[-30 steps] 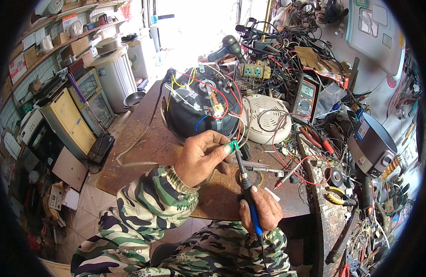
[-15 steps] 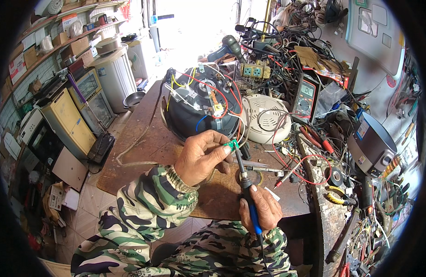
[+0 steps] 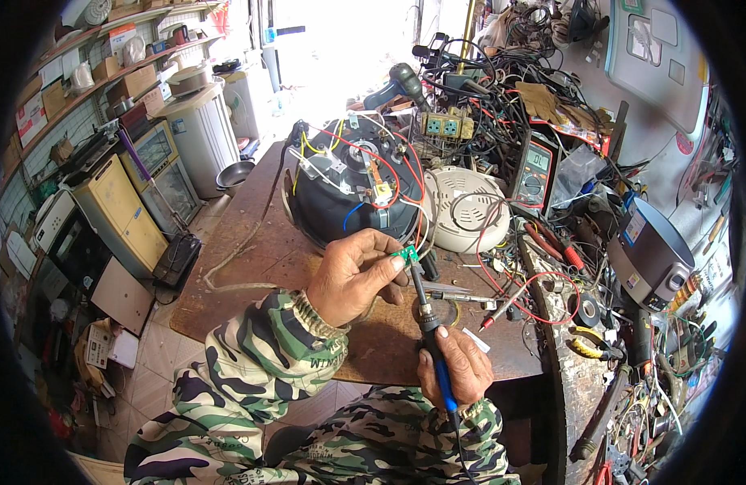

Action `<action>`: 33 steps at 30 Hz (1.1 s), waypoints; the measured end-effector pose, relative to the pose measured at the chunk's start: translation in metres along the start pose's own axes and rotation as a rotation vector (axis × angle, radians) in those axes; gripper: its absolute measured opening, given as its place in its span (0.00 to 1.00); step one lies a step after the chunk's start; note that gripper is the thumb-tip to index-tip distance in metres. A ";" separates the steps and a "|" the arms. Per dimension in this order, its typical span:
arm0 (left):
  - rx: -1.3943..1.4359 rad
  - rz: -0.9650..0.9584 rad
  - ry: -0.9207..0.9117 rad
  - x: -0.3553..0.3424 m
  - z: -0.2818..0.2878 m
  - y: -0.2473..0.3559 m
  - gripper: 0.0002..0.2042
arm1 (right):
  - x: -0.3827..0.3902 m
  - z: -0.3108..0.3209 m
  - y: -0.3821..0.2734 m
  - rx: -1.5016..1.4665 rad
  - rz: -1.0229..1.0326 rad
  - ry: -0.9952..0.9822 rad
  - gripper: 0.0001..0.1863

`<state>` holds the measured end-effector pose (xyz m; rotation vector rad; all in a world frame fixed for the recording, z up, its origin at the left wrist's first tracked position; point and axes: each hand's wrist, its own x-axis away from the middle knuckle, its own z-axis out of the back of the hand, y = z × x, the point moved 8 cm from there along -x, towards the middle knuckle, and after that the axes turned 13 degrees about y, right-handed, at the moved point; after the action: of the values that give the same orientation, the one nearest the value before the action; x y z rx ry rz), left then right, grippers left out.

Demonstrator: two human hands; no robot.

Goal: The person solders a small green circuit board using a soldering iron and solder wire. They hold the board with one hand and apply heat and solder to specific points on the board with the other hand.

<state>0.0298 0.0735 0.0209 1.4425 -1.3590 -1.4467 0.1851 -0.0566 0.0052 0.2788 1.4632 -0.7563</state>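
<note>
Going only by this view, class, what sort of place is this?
Probably an appliance repair workshop: a soldering iron in the right hand, a multimeter, and an opened, wired black appliance.

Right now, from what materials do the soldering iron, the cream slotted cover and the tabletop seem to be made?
Soldering iron: metal-looking grey shaft; smooth blue-black handle, probably plastic. Cover: matte, evenly coloured, likely moulded plastic. Tabletop: brown, worn, stained, probably wood.

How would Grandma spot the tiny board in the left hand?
Find the big black appliance on the brown table. Just below it, the left hand pinches a small circuit board. Its bright green sets it apart from the blue-handled soldering iron.
</note>
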 end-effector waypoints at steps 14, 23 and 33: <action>-0.080 -0.024 0.020 0.002 0.003 0.003 0.10 | 0.007 0.003 0.015 0.202 -0.078 0.103 0.22; -0.070 -0.088 0.037 0.000 0.000 0.003 0.10 | 0.006 -0.002 -0.004 0.054 0.110 0.004 0.24; -0.063 -0.067 0.023 0.001 -0.001 0.002 0.10 | 0.004 -0.004 -0.003 0.032 0.112 -0.002 0.27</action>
<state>0.0301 0.0715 0.0229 1.4722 -1.2502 -1.4974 0.1795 -0.0576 0.0016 0.3809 1.4228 -0.6898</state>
